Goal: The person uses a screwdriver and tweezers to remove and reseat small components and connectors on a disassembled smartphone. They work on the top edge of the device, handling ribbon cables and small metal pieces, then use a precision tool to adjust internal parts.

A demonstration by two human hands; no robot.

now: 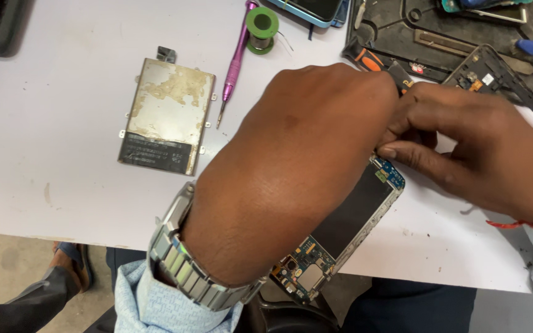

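Observation:
An opened phone body [347, 225] with a bare circuit board and a dark inner panel lies tilted at the white table's front edge. My left hand [291, 166], with a metal watch on its wrist, covers the phone's upper part and grips it. My right hand [470, 148] comes in from the right, its fingers pinched together against the left hand just above the phone's top corner. What the right fingers pinch is hidden. An orange-and-black tool [374, 61] pokes out behind the two hands.
A stained metal plate [165, 114] lies on the white table [44, 123] at the left. Beside it are a purple screwdriver [234, 65] and a green solder spool [261, 26]. A dark work mat [464, 37] with parts and another phone frame [501, 77] fills the top right.

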